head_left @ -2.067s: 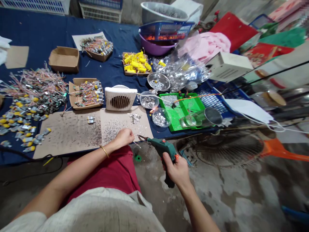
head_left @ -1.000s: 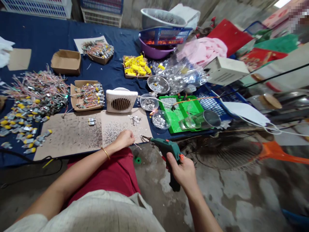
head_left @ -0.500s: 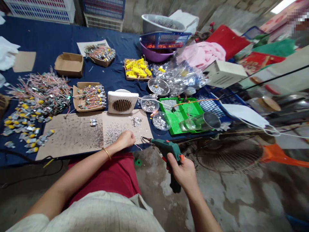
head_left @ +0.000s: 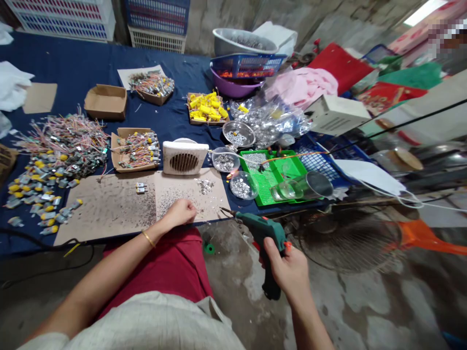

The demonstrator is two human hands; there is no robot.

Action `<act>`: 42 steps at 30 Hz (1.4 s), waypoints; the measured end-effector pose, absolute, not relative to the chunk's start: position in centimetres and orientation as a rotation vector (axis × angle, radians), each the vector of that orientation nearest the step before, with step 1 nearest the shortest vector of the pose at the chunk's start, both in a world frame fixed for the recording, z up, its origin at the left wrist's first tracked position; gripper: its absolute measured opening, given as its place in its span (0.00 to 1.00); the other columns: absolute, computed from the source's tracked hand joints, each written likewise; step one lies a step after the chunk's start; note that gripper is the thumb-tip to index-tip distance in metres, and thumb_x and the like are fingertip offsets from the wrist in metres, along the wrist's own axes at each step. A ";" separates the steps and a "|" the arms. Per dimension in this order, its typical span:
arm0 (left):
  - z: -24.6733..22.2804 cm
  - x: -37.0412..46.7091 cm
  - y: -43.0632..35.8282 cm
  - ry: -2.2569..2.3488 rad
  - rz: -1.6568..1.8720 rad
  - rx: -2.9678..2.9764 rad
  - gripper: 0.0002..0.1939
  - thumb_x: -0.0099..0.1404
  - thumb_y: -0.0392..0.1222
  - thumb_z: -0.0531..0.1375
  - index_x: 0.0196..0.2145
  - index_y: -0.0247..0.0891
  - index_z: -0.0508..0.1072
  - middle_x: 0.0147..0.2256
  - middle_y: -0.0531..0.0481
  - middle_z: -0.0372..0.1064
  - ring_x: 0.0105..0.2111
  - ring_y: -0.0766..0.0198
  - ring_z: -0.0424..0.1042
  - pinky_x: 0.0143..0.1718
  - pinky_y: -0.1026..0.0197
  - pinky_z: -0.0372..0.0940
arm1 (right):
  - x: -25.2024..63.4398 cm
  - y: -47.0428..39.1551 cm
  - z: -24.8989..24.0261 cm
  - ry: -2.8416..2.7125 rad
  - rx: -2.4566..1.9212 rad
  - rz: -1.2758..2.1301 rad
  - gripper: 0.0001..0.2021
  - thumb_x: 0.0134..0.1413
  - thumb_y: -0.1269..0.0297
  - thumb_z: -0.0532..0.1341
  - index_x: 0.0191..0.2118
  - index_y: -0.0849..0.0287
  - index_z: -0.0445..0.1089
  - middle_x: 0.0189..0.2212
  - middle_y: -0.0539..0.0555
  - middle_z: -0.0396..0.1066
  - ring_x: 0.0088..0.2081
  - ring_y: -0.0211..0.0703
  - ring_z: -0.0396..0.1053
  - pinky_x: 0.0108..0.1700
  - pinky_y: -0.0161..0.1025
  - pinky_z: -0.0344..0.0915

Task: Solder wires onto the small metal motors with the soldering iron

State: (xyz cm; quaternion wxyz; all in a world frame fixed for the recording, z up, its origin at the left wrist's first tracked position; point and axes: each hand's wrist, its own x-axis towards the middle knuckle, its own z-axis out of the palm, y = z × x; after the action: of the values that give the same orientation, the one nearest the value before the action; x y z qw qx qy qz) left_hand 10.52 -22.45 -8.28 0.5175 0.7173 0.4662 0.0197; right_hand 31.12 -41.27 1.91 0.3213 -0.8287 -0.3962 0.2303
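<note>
My right hand (head_left: 288,265) is wrapped round the handle of a green soldering gun (head_left: 260,228), whose tip points left past the table's front edge. My left hand (head_left: 181,212) is closed over the front of the cardboard sheet (head_left: 215,187); whatever its fingertips hold is too small to make out. Silvery bits (head_left: 205,185) lie on the cardboard beyond it. Two small motors (head_left: 140,188) sit side by side on the darker cardboard to the left. A white-framed fan (head_left: 185,158) stands behind the sheets.
Motors with yellow ends (head_left: 45,209) and wired parts (head_left: 73,141) are heaped at the left. Small bowls (head_left: 243,184) and a green tray (head_left: 264,194) stand at the right. A box of yellow parts (head_left: 207,107) is farther back. A large fan (head_left: 343,238) stands beyond the table's right side.
My left hand has moved slightly left. The soldering gun in my right hand has moved right and a little down, so the gap between tip and left hand is wider. Thin wires near my left fingers no longer show.
</note>
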 end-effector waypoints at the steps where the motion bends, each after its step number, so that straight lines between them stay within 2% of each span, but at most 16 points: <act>1: -8.1 9.5 -22.5 1.172 0.079 1.760 0.11 0.59 0.39 0.55 0.27 0.33 0.75 0.23 0.48 0.72 0.23 0.66 0.70 0.29 0.66 0.62 | 31.2 -41.3 1.8 -1.007 -2.168 0.603 0.26 0.51 0.40 0.57 0.17 0.57 0.66 0.11 0.54 0.67 0.13 0.42 0.66 0.16 0.35 0.61; 4: -7.6 6.9 -23.0 1.292 0.163 2.041 0.12 0.63 0.40 0.54 0.30 0.35 0.76 0.31 0.44 0.75 0.36 0.60 0.72 0.42 0.60 0.63 | 31.1 -40.9 1.0 -0.904 -2.120 0.612 0.27 0.51 0.39 0.56 0.19 0.58 0.68 0.12 0.54 0.68 0.14 0.43 0.66 0.16 0.36 0.62; 7: -7.5 6.7 -23.1 1.267 0.271 2.338 0.13 0.66 0.40 0.52 0.35 0.35 0.76 0.45 0.39 0.72 0.49 0.53 0.67 0.54 0.53 0.58 | 30.6 -39.9 0.2 -0.817 -2.073 0.616 0.27 0.50 0.38 0.57 0.18 0.59 0.68 0.12 0.55 0.68 0.13 0.43 0.65 0.16 0.36 0.62; 11: -7.8 11.6 -20.5 0.942 0.424 2.557 0.18 0.68 0.37 0.49 0.52 0.32 0.70 0.56 0.37 0.64 0.57 0.55 0.60 0.61 0.53 0.51 | 30.4 -39.1 -0.1 -0.726 -2.033 0.593 0.27 0.50 0.38 0.58 0.18 0.59 0.67 0.11 0.56 0.67 0.13 0.42 0.65 0.14 0.35 0.61; 14: -8.2 15.4 -17.9 0.593 0.313 2.681 0.21 0.70 0.42 0.50 0.57 0.33 0.65 0.60 0.38 0.59 0.62 0.55 0.55 0.63 0.52 0.47 | 30.7 -39.5 0.4 -0.588 -1.984 0.559 0.26 0.48 0.38 0.60 0.21 0.60 0.68 0.12 0.56 0.68 0.13 0.43 0.66 0.15 0.36 0.63; 16: -8.7 15.4 -17.2 0.496 0.204 2.752 0.24 0.70 0.49 0.49 0.58 0.33 0.63 0.62 0.38 0.57 0.63 0.53 0.53 0.63 0.51 0.47 | 31.1 -40.3 0.7 -0.484 -1.972 0.519 0.27 0.45 0.37 0.61 0.24 0.61 0.69 0.13 0.55 0.69 0.13 0.43 0.66 0.15 0.36 0.64; 19: -9.7 11.2 -18.1 0.529 0.136 2.841 0.28 0.71 0.55 0.44 0.60 0.37 0.62 0.63 0.41 0.54 0.64 0.51 0.50 0.63 0.48 0.46 | 31.5 -41.5 0.9 -0.382 -1.963 0.491 0.29 0.40 0.36 0.63 0.28 0.63 0.70 0.15 0.55 0.70 0.13 0.44 0.66 0.15 0.37 0.65; 24: -10.0 3.6 -20.5 0.775 0.107 2.893 0.30 0.70 0.59 0.43 0.63 0.42 0.57 0.65 0.44 0.51 0.66 0.47 0.44 0.64 0.40 0.40 | 31.7 -41.0 0.6 -0.296 -1.981 0.509 0.30 0.35 0.34 0.64 0.27 0.63 0.70 0.14 0.56 0.70 0.14 0.47 0.68 0.16 0.39 0.67; 29: -8.5 9.6 -19.0 0.676 0.194 2.904 0.31 0.70 0.59 0.42 0.64 0.42 0.55 0.66 0.43 0.46 0.66 0.49 0.43 0.64 0.42 0.40 | 31.2 -38.5 0.7 -0.353 -1.951 0.482 0.30 0.37 0.34 0.63 0.26 0.62 0.69 0.15 0.57 0.70 0.15 0.47 0.69 0.16 0.39 0.66; 33: -8.7 12.9 -18.5 0.647 0.152 2.907 0.32 0.69 0.61 0.43 0.63 0.41 0.57 0.65 0.42 0.50 0.65 0.48 0.46 0.63 0.42 0.43 | 30.9 -38.7 0.9 -0.368 -1.951 0.513 0.29 0.38 0.35 0.63 0.26 0.63 0.70 0.15 0.58 0.70 0.16 0.48 0.70 0.17 0.39 0.67; 38: -10.1 6.4 -21.1 0.715 0.254 2.932 0.31 0.68 0.61 0.44 0.61 0.42 0.60 0.64 0.44 0.53 0.65 0.50 0.48 0.63 0.45 0.44 | 31.5 -39.7 0.2 -0.345 -2.016 0.501 0.26 0.40 0.38 0.64 0.25 0.61 0.71 0.16 0.61 0.71 0.15 0.48 0.69 0.18 0.41 0.67; 40: -10.0 3.5 -21.4 0.832 0.341 2.906 0.27 0.69 0.58 0.47 0.58 0.42 0.64 0.61 0.44 0.59 0.61 0.52 0.55 0.62 0.46 0.46 | 31.8 -39.2 -0.2 -0.350 -2.070 0.450 0.23 0.41 0.39 0.64 0.23 0.59 0.71 0.16 0.62 0.70 0.15 0.49 0.68 0.18 0.43 0.66; 42: -9.5 1.4 -20.3 1.161 0.455 2.803 0.21 0.70 0.51 0.48 0.53 0.39 0.69 0.52 0.41 0.68 0.54 0.54 0.64 0.58 0.48 0.52 | 31.9 -38.4 -0.5 -0.349 -2.101 0.429 0.22 0.40 0.40 0.64 0.21 0.56 0.70 0.16 0.64 0.70 0.15 0.49 0.68 0.18 0.44 0.65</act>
State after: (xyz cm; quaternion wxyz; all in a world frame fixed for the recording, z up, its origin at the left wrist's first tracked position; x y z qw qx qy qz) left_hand 1.41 -20.29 -9.54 0.0369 0.9130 0.3782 0.1482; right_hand 31.90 -38.39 -0.55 0.4659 -0.8557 -0.1422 0.1749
